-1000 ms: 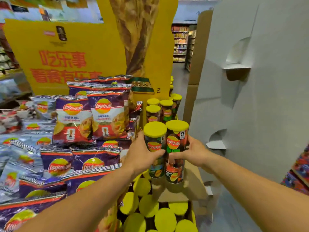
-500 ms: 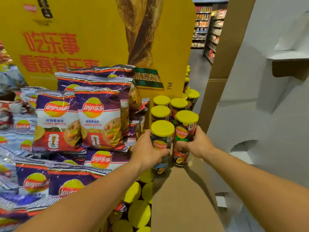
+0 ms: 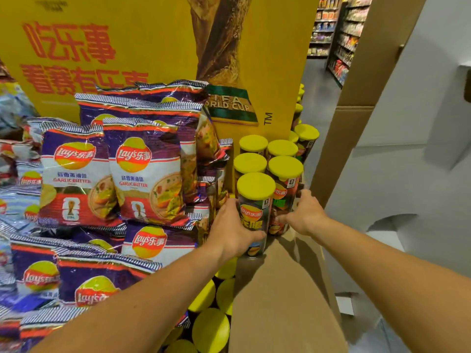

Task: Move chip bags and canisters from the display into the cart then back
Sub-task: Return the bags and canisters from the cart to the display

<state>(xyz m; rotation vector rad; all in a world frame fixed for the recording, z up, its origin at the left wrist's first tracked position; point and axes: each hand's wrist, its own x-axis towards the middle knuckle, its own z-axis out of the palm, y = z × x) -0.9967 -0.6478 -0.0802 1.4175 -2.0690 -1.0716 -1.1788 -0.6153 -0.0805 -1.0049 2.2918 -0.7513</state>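
Two yellow-lidded chip canisters stand side by side on a brown cardboard shelf (image 3: 280,289) of the display. My left hand (image 3: 233,231) grips the nearer canister (image 3: 254,200) around its lower half. My right hand (image 3: 304,215) holds the right canister (image 3: 285,184) from its right side. Both canisters are upright and sit against several more yellow-lidded canisters (image 3: 251,163) behind them. Purple garlic butter chip bags (image 3: 145,171) are stacked to the left. The cart is not in view.
A tall yellow promo board (image 3: 158,42) backs the display. Lower canisters (image 3: 210,329) show their yellow lids below the shelf. A white and brown cardboard stand (image 3: 397,138) rises on the right. Store aisle shelves (image 3: 339,34) lie beyond.
Both hands have carried the two canisters forward and down from mid-air onto the cardboard shelf, up against the standing canisters. The view has moved closer to the display.
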